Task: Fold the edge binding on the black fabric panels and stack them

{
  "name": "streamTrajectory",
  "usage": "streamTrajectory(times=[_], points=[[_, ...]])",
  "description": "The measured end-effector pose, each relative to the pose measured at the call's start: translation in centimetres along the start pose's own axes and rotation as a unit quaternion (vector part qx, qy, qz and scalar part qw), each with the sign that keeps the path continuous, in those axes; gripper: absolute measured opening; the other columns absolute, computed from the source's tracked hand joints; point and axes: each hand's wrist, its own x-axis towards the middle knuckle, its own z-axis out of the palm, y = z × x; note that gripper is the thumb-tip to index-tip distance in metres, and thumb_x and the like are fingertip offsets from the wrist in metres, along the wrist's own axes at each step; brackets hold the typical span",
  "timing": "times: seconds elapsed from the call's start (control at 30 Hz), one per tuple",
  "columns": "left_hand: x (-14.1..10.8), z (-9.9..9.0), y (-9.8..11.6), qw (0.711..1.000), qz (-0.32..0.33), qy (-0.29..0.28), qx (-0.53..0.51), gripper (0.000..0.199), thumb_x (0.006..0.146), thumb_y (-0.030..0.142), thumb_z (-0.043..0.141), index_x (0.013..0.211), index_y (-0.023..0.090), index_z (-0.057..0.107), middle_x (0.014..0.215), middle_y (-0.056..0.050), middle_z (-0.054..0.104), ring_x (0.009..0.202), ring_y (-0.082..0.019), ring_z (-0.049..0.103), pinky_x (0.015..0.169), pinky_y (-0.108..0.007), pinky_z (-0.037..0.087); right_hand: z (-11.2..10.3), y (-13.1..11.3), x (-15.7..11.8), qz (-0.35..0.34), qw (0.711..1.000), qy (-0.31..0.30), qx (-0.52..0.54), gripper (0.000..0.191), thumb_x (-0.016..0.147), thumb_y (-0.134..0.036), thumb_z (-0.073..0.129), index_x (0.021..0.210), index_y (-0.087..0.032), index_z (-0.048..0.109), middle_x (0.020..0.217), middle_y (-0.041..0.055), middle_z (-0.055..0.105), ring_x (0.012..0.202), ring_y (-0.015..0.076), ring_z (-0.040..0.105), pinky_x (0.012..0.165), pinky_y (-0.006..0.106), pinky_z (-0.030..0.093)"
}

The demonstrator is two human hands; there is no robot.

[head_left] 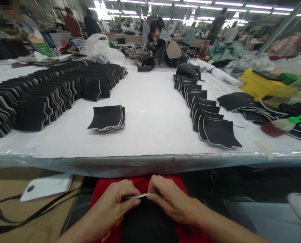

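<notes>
Low in the head view, a black panel (149,221) with a pale edge lies over the red cloth on my lap. My left hand (122,197) pinches its upper edge between thumb and fingers. A short way to the right, my right hand (167,195) pinches the same edge. Between the two hands a thin whitish strip of that edge shows. On the white table ahead sits a small stack of black panels (107,117). Farther right, a row of overlapping black panels (218,131) runs away from me.
Dense rows of black panels (31,113) fill the table's left side. A brush with a green handle (279,126) lies at the right, near a yellow box (261,84). Below left, a white phone (46,186) rests on cardboard beside a black strap. Several people work in the background.
</notes>
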Motion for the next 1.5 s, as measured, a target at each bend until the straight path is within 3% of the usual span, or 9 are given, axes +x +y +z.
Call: streamTrajectory(times=[0.3,0.4,0.5,0.63,0.87,1.07,1.2,1.33,1.5], points=[[0.7,1.5,0.5,0.997,0.053,0.007,0.053,0.032,0.096,0.032,0.046,0.075,0.019,0.066,0.075,0.0,0.06,0.077,-0.016,0.055,0.069,-0.026,0.035,0.5,0.2,-0.2,0.007,1.0,0.027,-0.006,0.014,0.094,-0.02,0.055,0.082,-0.018,0.049,0.079,-0.0014,0.053,0.068,0.0133,0.048,0.063,0.025,0.038],[0.7,1.5,0.4,0.998,0.051,0.007,0.03,0.031,0.096,0.033,0.046,0.075,0.019,0.066,0.075,0.0,0.06,0.077,-0.016,0.055,0.069,-0.025,0.036,0.2,0.5,-0.5,0.03,0.999,0.037,0.018,0.009,0.091,-0.02,0.061,0.092,-0.019,0.053,0.084,-0.0011,0.058,0.074,0.0138,0.053,0.067,0.024,0.04],[0.7,1.2,0.5,0.999,0.041,0.013,0.016,0.028,0.095,0.031,0.048,0.08,0.022,0.068,0.078,0.001,0.061,0.078,-0.015,0.056,0.07,-0.024,0.037,-0.5,0.9,-0.7,0.041,0.998,0.02,0.043,0.019,0.088,-0.02,0.066,0.105,-0.019,0.058,0.095,0.0004,0.064,0.084,0.015,0.058,0.076,0.024,0.042],[0.8,1.0,0.5,0.999,0.039,0.0,0.02,0.026,0.095,0.031,0.048,0.085,0.025,0.071,0.079,0.001,0.061,0.08,-0.015,0.057,0.072,-0.024,0.037,-0.9,1.5,-0.9,0.031,0.997,-0.002,0.069,0.008,0.089,-0.022,0.066,0.095,-0.018,0.069,0.089,0.0008,0.066,0.082,0.0143,0.061,0.075,0.022,0.042],[0.9,1.0,0.5,0.999,0.035,-0.01,0.033,0.026,0.094,0.029,0.048,0.087,0.026,0.072,0.079,0.002,0.062,0.08,-0.015,0.057,0.072,-0.025,0.037,-0.6,1.6,-0.9,0.043,0.993,0.021,0.106,0.007,0.088,-0.021,0.067,0.086,-0.015,0.069,0.08,-0.0008,0.063,0.074,0.0122,0.058,0.068,0.02,0.04],[1.7,1.6,0.7,0.997,0.033,0.003,0.063,0.021,0.092,0.03,0.054,0.082,0.022,0.07,0.079,0.001,0.064,0.08,-0.016,0.057,0.072,-0.025,0.036,-0.1,2.0,-0.5,0.033,0.992,0.032,0.116,0.015,0.088,-0.024,0.066,0.077,-0.015,0.066,0.074,-0.0029,0.059,0.068,0.0107,0.054,0.063,0.02,0.035],[2.4,1.9,0.6,0.998,0.048,-0.012,0.028,0.033,0.093,0.038,0.052,0.073,0.018,0.068,0.072,0.001,0.059,0.072,-0.014,0.055,0.066,-0.024,0.035,0.1,2.1,-0.4,0.053,0.992,0.037,0.104,0.02,0.09,-0.029,0.063,0.075,-0.016,0.064,0.071,-0.0036,0.058,0.067,0.0106,0.052,0.062,0.021,0.033],[2.8,1.9,0.1,0.999,0.045,-0.007,-0.028,0.031,0.091,0.037,0.053,0.072,0.017,0.068,0.071,0.001,0.058,0.07,-0.014,0.053,0.065,-0.022,0.035,0.1,2.0,-0.8,0.083,0.993,0.028,0.082,0.033,0.094,-0.042,0.056,0.072,-0.018,0.062,0.062,-0.0053,0.049,0.06,0.01,0.046,0.056,0.022,0.029],[3.7,1.8,-0.5,0.996,0.039,-0.003,-0.083,0.03,0.081,0.038,0.058,0.064,0.015,0.07,0.061,0.001,0.053,0.064,-0.014,0.051,0.06,-0.023,0.034,1.2,4.3,-0.7,0.095,0.994,0.038,0.023,0.044,0.095,-0.055,0.044,0.074,-0.021,0.064,0.07,-0.0008,0.059,0.071,0.0152,0.053,0.063,0.022,0.039]])
